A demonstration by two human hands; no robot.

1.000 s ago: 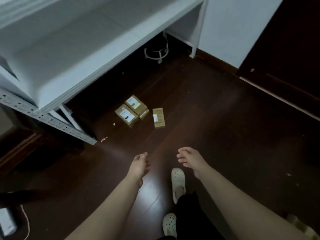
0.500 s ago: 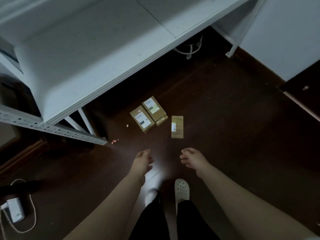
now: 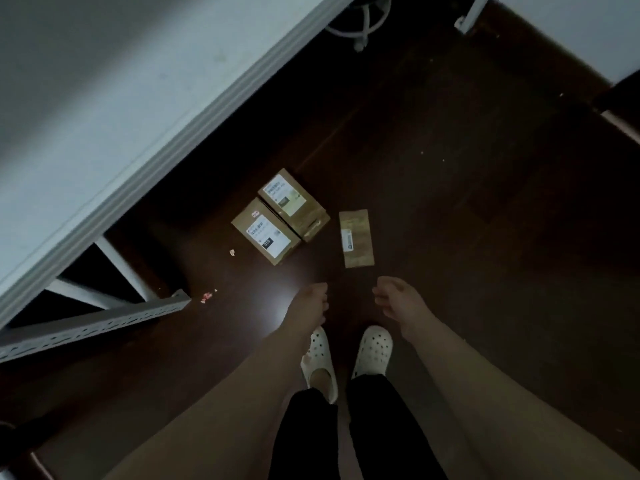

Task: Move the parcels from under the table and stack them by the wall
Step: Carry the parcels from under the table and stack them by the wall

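Note:
Three brown cardboard parcels lie on the dark wooden floor just past the edge of the white table (image 3: 145,109). Two boxes with white labels sit side by side, the nearer box (image 3: 266,236) touching the farther box (image 3: 293,204). A flat narrow parcel (image 3: 356,238) lies apart to their right. My left hand (image 3: 309,304) and my right hand (image 3: 398,301) hang in front of me, short of the parcels, both empty with loosely curled fingers. The white wall (image 3: 568,26) stands at the upper right.
A perforated grey metal rail (image 3: 93,327) and white braces stick out at the table's lower left. A white ring-shaped stand (image 3: 360,22) sits under the table at the top. Small scraps (image 3: 206,297) litter the floor. My white clogs (image 3: 373,348) stand below my hands.
I have stepped closer and tilted my view down, so the parcels appear larger and nearer to my hands. Both feet now stand side by side. My hands stay empty.

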